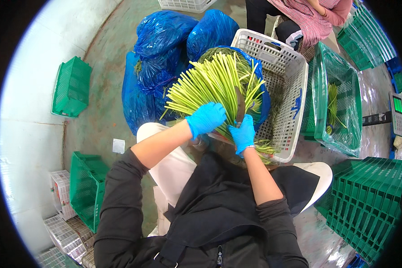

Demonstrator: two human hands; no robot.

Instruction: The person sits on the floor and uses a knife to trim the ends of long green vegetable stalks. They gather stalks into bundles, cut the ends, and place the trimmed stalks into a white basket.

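Observation:
A large fanned bunch of long green stems, pale at the cut ends, lies in front of me on a blue bag in a white plastic crate. My left hand, in a blue glove, rests on the near side of the bunch with its fingers curled over the stems. In my right hand, also gloved in blue, is a knife with a dark curved blade pointing away from me, against the stems. The fingers hide its handle. Some stem tips stick out beside my right wrist.
Full blue plastic bags are piled beyond the bunch. A green crate lined with clear plastic holds a few stems at right, near a scale. Green crates are stacked at lower right. Another person sits at the far side.

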